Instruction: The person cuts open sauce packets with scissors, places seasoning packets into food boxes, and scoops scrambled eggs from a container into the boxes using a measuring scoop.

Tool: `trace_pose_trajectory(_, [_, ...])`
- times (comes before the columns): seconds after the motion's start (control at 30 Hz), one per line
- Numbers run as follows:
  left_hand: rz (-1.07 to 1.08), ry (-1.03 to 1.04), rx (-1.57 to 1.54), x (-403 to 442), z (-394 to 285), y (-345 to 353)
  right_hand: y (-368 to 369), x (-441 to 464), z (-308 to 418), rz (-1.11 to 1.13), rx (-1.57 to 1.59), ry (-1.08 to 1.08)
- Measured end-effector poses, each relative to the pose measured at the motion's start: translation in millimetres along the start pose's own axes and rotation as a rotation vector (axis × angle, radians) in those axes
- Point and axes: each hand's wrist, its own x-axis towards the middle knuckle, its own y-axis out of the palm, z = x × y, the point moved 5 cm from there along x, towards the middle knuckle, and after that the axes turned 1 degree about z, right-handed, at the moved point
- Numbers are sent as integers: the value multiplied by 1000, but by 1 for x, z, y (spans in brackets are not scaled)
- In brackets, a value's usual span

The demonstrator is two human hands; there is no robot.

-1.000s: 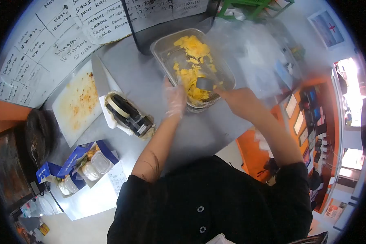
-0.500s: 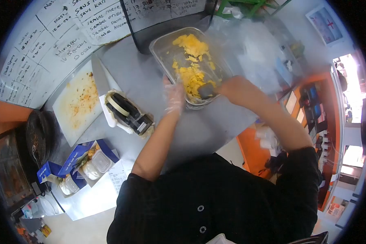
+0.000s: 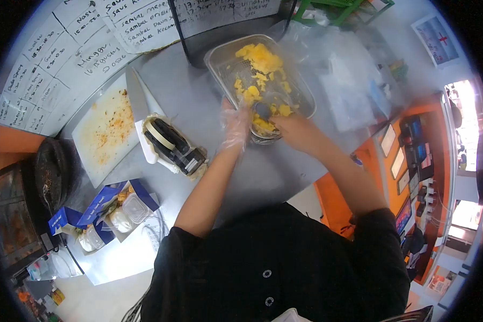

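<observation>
Both hands are working apart at the near end of a rectangular tray (image 3: pixel 300 86) on the steel bench (image 3: pixel 252 174). Loosely gloved in clear plastic, the left hand (image 3: pixel 235 126) is clamping the tray's left side, its underside fingers hiding from view. Bare, the right hand (image 3: pixel 295 131) is gripping a dark grey scraper (image 3: pixel 263 110); the fingers are covering its handle, and blur is softening its edges. Yellow crumbled food (image 3: pixel 260 58) is lying in two patches inside the tray, the nearer one partly disappearing behind the scraper.

To the left, blue meal boxes (image 3: pixel 99 206) are standing open, their lidded tubs clouding whatever is inside. Beyond them, a black tape dispenser (image 3: pixel 174 145) is resting against a knife (image 3: pixel 136 96), covering part of its white handle; the blade is lying along a stained cutting board (image 3: pixel 104 134). Hazy plastic bags (image 3: pixel 349 86) are spreading right of the tray. Farther off, handwritten sheets (image 3: pixel 59 64) are running out of frame, and a green crate (image 3: pixel 327 11) is being cut off at the top.
</observation>
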Motion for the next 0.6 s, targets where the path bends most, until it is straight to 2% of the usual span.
trace_pose_trajectory(0.03, [-6,-3,17,0,0,0,1,-4,-5,-56,114,-85])
trace_pose_trajectory(0.17, [-48,72,47,9,8,2,10,-3,-33,97,792,220])
trace_pose_trajectory(0.23, [-15,25,27,4,3,2,20,-5,-48,185,1163,409])
trace_pose_trajectory(0.33, [12,-97,69,-14,-28,-2,27,-7,-52,119,1444,357])
trace_pose_trajectory(0.37, [16,-144,93,-17,-32,-3,25,-5,-53,84,1393,377])
trace_pose_trajectory(0.43, [-135,73,231,-14,-22,-11,18,-1,-52,14,1290,419])
trace_pose_trajectory(0.47, [-208,182,300,-13,-17,-13,9,7,-52,-169,945,255])
trace_pose_trajectory(0.5, [-175,310,549,-14,-17,-13,3,14,-44,-340,594,95])
trace_pose_trajectory(0.57, [-93,563,1045,-19,-16,-9,4,23,-27,-380,151,15])
trace_pose_trajectory(0.6, [-72,524,1109,-23,-20,-8,0,26,-12,-261,66,92])
